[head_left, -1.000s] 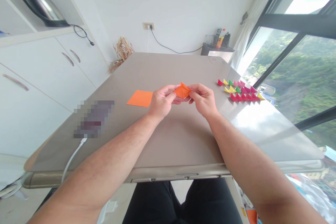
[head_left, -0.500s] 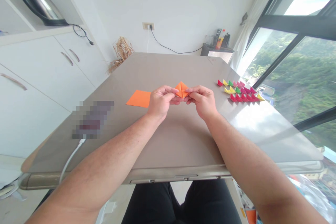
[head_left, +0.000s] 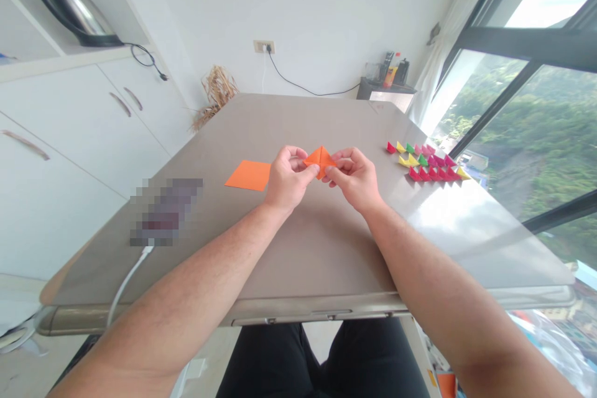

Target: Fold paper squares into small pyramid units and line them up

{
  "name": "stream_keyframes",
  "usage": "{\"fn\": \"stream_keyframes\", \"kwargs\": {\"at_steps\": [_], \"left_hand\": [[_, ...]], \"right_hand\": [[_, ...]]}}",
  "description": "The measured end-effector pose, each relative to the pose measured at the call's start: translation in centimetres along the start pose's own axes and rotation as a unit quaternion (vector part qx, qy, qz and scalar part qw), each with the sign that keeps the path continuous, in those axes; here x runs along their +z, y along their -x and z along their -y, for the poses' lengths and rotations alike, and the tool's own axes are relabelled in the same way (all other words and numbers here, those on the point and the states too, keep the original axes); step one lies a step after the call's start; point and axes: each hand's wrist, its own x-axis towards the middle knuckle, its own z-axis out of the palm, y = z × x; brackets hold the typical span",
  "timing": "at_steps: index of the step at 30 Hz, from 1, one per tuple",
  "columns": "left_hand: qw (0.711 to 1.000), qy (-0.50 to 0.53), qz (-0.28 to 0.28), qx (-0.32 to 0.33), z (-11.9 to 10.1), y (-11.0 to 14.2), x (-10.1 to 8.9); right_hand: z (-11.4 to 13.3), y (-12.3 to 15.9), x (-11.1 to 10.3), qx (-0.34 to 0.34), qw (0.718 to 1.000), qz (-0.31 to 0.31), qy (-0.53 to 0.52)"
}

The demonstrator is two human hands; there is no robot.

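Observation:
Between my two hands is a small piece of folded orange paper (head_left: 321,157), diamond-shaped with a crease down its middle. My left hand (head_left: 290,177) grips its left side, the thumb pressing on the lower front. On the other side, my right hand (head_left: 355,177) pinches the right part, its thumb also near the lower front. The fingertips behind the paper are partly hidden. A flat stack or sheet of orange paper (head_left: 247,175) lies on the table just left of my left hand, which covers its right end in this view.
Rows of small folded paper boats (head_left: 433,165) in red, yellow, green and pink stand at the right of the grey table (head_left: 298,249). A blurred-out object (head_left: 168,211) with a white cable (head_left: 124,283) lies at the left. Windows (head_left: 522,106) are on the right.
Both thumbs have shifted inward and down onto the lower front of the folded paper. Its upper part now looks wider and flatter. The surroundings stay the same.

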Motion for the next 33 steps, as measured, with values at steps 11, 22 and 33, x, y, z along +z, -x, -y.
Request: {"fn": "stream_keyframes", "kwargs": {"at_steps": [11,22,33], "left_hand": [[0.998,0.032,0.044,-0.019,-0.03,0.00,-0.08],[0.996,0.040,0.073,-0.028,0.06,-0.22,-0.17],[0.997,0.027,0.061,-0.042,0.33,-0.21,-0.24]], "right_hand": [[-0.08,-0.36,-0.41,0.037,0.999,0.025,0.000],[-0.03,-0.22,-0.47,0.045,0.998,0.051,-0.009],[-0.11,-0.38,-0.72,0.046,0.998,0.020,-0.035]]}}
